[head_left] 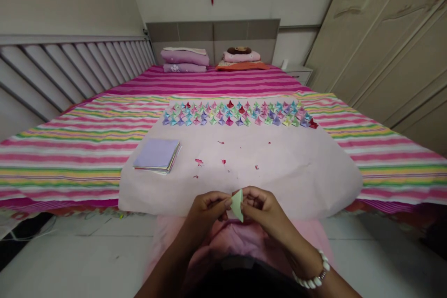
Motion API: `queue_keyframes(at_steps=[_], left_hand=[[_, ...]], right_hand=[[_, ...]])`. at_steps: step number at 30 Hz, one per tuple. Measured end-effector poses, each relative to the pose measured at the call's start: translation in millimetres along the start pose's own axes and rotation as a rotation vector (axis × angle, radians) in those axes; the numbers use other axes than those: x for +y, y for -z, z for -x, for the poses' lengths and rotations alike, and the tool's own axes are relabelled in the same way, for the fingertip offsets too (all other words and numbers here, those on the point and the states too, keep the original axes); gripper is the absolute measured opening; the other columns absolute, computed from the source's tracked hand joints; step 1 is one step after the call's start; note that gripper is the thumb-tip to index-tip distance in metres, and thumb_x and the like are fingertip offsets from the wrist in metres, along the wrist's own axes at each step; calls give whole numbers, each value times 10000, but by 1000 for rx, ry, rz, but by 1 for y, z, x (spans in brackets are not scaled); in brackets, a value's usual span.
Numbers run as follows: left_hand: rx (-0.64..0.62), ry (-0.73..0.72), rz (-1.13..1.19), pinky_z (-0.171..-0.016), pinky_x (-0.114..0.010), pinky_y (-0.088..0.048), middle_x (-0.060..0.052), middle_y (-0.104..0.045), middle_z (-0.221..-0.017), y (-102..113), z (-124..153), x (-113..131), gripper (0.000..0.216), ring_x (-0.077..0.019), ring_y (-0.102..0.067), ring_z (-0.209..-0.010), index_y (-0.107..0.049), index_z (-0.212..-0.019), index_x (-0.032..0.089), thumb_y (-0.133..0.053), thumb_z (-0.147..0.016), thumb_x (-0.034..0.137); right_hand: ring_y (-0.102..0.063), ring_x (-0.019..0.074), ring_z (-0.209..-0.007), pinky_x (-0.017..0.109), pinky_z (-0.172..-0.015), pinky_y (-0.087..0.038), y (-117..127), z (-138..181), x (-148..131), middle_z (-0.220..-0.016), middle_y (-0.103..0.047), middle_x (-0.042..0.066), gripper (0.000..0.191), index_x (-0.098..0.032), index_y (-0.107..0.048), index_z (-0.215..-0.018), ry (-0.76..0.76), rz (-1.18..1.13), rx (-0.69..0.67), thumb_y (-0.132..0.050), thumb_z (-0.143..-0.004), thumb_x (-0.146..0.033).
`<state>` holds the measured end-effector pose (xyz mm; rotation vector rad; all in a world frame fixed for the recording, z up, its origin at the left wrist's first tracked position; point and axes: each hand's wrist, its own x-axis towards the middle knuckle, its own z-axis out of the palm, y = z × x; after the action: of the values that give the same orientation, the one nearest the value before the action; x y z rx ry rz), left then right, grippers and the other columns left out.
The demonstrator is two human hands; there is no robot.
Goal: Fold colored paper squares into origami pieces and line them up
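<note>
Between my two hands is a pale green folded paper (237, 206), a small triangular shape held above the front edge of the pink sheet (296, 181). My left hand (211, 207) pinches its left corner between thumb and fingers. On the other side, my right hand (260, 205) grips the right edge, its thumb in front and its fingers curled behind. A stack of square coloured papers (157, 153), lilac on top, lies on the sheet's left part. Rows of small folded paper pieces (229, 121) in many colours stand along the sheet's far edge.
Red marks or scraps (199, 162) dot the middle of the sheet. Under it is a bed with a striped cover (70, 149). Folded bedding (185, 58) is piled by the headboard (195, 32). A railing (70, 65) runs along the left, a wardrobe (384, 32) along the right.
</note>
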<state>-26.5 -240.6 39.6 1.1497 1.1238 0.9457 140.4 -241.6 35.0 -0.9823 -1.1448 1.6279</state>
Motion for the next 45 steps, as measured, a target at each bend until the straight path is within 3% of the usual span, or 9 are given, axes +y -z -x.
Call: queue_keyframes(at_steps=[5, 9, 12, 16, 25, 29, 36, 41, 45], left_hand=[[134, -96, -97, -556, -239, -478, 1, -648, -686, -10, -1, -9, 270, -120, -584, -552, -708, -976, 155, -643, -741, 273], [136, -253, -296, -666, -281, -515, -50, -663, -800, -17, 3, -7, 295, -161, -628, -691, -694, -1040, 157, -548, -837, 315], [139, -279, -410, -676, -283, -509, -76, -671, -850, -20, 7, -2, 340, -184, -631, -740, -676, -1080, 143, -596, -809, 331], [122, -280, -512, -650, -264, -479, -57, -677, -823, -23, 8, 4, 240, -182, -625, -729, -696, -975, 182, -547, -845, 318], [93, -308, -611, -666, -266, -452, -39, -713, -832, -22, 6, 1, 231, -181, -638, -740, -674, -955, 201, -462, -864, 192], [98, -251, -508, -675, -263, -481, -28, -728, -859, -24, 5, -1, 234, -177, -667, -762, -675, -981, 214, -466, -875, 220], [151, -47, 6, -719, -299, -542, -80, -751, -904, -23, 4, -1, 296, -206, -705, -792, -660, -1034, 150, -644, -761, 260], [70, 85, 298, -664, -273, -534, -48, -755, -803, -17, 4, 3, 342, -158, -682, -663, -681, -1002, 149, -727, -665, 187], [69, 177, 447, -637, -244, -522, -39, -747, -741, -16, 7, 9, 399, -142, -673, -623, -686, -949, 131, -784, -563, 125]], right_hand=[[-401, 87, -469, 219, -466, -319, -5, -5, 7, -516, -474, -61, 98, -183, -602, -653, 125, 145, 196, -664, -687, -250], [-412, 111, -519, 239, -495, -334, -8, -5, 7, -550, -463, -45, 99, -184, -624, -660, 245, 339, 277, -628, -745, -236], [-466, 132, -577, 254, -541, -375, -10, -3, 5, -621, -523, -17, 91, -196, -671, -705, 370, 484, 280, -608, -761, -160], [-533, 151, -632, 270, -578, -419, -11, -1, 5, -715, -598, 14, 209, -221, -725, -825, 472, 590, 260, -565, -783, -94], [-594, 167, -697, 296, -623, -480, -11, -1, 6, -797, -650, 36, 241, -244, -736, -923, 490, 594, 244, -564, -824, -106], [-601, 169, -726, 293, -630, -488, -12, -1, 8, -822, -644, 45, 248, -236, -732, -904, 534, 596, 265, -562, -816, -79], [-613, 169, -786, 288, -651, -511, -9, 2, 7, -904, -627, 51, 260, -233, -709, -924, 660, 520, 202, -563, -808, -51], [-629, 173, -867, 293, -704, -523, -5, 6, 3, -1006, -602, 69, 323, -244, -713, -938, 707, 525, 130, -525, -813, -13], [-614, 132, -745, 288, -651, -518, -3, 9, 5, -1090, -564, 82, 361, -238, -696, -994, 777, 535, 65, -500, -817, 8]])
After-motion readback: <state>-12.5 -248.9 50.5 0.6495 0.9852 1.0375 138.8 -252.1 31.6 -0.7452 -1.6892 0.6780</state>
